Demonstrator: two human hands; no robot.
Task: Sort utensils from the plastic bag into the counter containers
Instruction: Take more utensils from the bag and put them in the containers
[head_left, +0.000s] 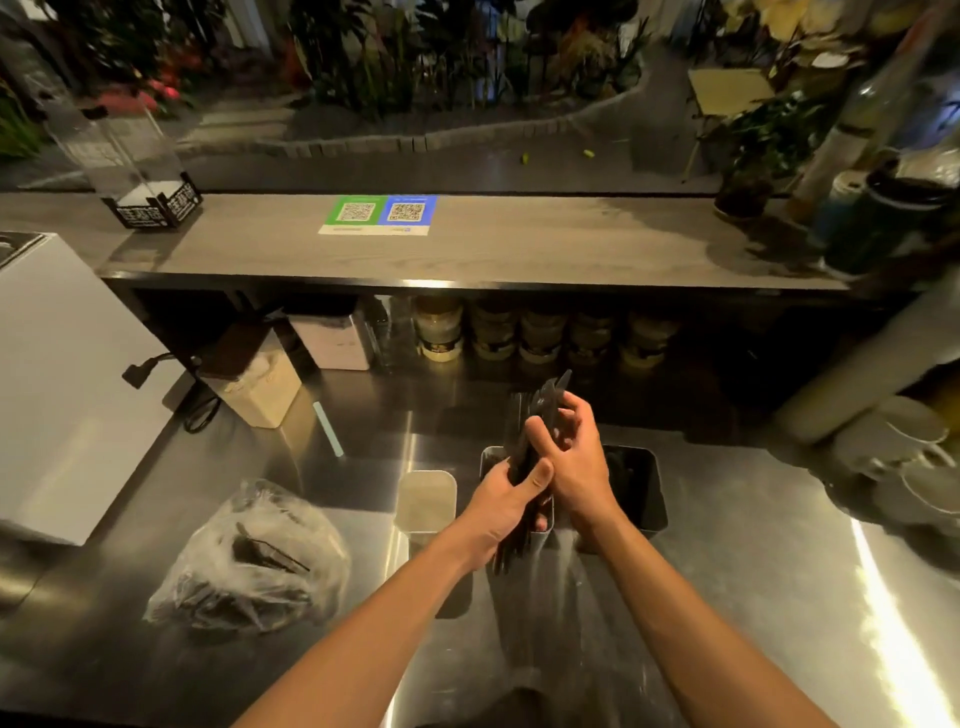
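Note:
A bundle of black plastic utensils (543, 410) stands upright between both hands above the middle metal container (489, 457). My left hand (506, 501) grips the bundle low down, thumb across its front. My right hand (579, 457) holds the bundle's upper part from the right, fingers curled on it. A clear plastic bag (249, 556) with more black utensils lies on the steel counter at the left. An empty-looking metal container (426, 499) stands left of the middle one. A third container (641, 488), dark inside, stands at the right.
A white appliance (62, 395) fills the left edge. A lidded canister (254, 374) and a pale straw (328, 429) lie behind the bag. Jars line the shelf under the wooden bar top (467, 249). Stacked cups and plates (904, 457) sit at the right.

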